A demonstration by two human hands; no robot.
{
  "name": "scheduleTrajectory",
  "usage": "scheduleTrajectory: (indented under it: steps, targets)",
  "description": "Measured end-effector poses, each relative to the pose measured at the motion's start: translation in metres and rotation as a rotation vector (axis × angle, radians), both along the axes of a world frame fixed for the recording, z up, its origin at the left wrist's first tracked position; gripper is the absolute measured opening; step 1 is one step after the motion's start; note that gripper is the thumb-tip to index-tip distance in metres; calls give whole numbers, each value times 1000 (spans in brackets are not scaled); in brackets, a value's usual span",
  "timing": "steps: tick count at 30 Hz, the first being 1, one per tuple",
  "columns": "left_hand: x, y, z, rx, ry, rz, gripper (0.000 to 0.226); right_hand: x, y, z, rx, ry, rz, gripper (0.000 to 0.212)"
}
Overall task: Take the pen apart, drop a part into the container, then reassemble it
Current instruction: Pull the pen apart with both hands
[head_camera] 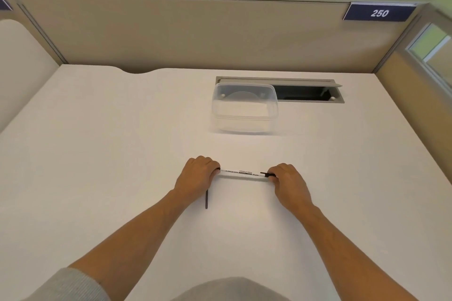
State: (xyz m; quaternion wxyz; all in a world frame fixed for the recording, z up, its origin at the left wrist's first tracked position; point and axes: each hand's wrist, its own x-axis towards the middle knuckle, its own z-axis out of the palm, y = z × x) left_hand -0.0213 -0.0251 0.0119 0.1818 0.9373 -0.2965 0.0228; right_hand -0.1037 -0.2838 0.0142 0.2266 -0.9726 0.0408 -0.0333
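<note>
The left hand (197, 175) is curled closed around the left end of the pen (242, 172), knuckles up, so that end is hidden inside the fist. The right hand (287, 182) is closed on the opposite end, its fingers pinching the black part where the clip shows just beside the white barrel. Between the two hands the pen lies level, running left to right, its white body printed with small dark lettering too fine to read. Whether it rests on the desk (110, 154) or sits just above it cannot be told. Below the left hand a thin black rod (207, 199) points toward the person, its upper end hidden under the palm. Both forearms are bare, with a grey sleeve (71, 286) pushed up on the left arm. Well beyond the pen, toward the back of the white desk, stands a clear plastic container (244, 111) with no lid on it. Touching its far side is a grey cable slot (310, 91) set into the desk, its flap raised. Beige partition walls (171, 34) enclose the desk, and a dark blue sign (379, 12) reading 250 sits at the upper right.
</note>
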Motion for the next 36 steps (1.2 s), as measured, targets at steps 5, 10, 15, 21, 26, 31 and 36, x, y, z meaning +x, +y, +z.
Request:
scheduleTrajectory:
  steps: [5, 10, 15, 21, 26, 31, 36]
  targets:
    - [-3, -1, 6, -58, 0, -35, 18, 5, 7, 11, -62, -20, 107, 36]
    - [-11, -10, 15, -126, 7, -93, 13, 16, 38, 24, -31, 38, 239, 39]
    - [-16, -13, 20, -136, 18, -116, 14, 21, 52, 27, -42, 115, 261, 27]
    - [-19, -14, 25, -121, -13, -175, 16, 20, 50, 30, -54, 126, 280, 29]
    - [-21, -16, 28, -117, -26, -170, 16, 18, 50, 32, -40, 110, 266, 26]
    - [-21, -16, 28, -176, 32, -160, 14, 16, 53, 31, -45, 50, 256, 25]
    - [-22, -15, 26, -235, 130, -144, 14, 15, 54, 29, -64, -1, 262, 27]
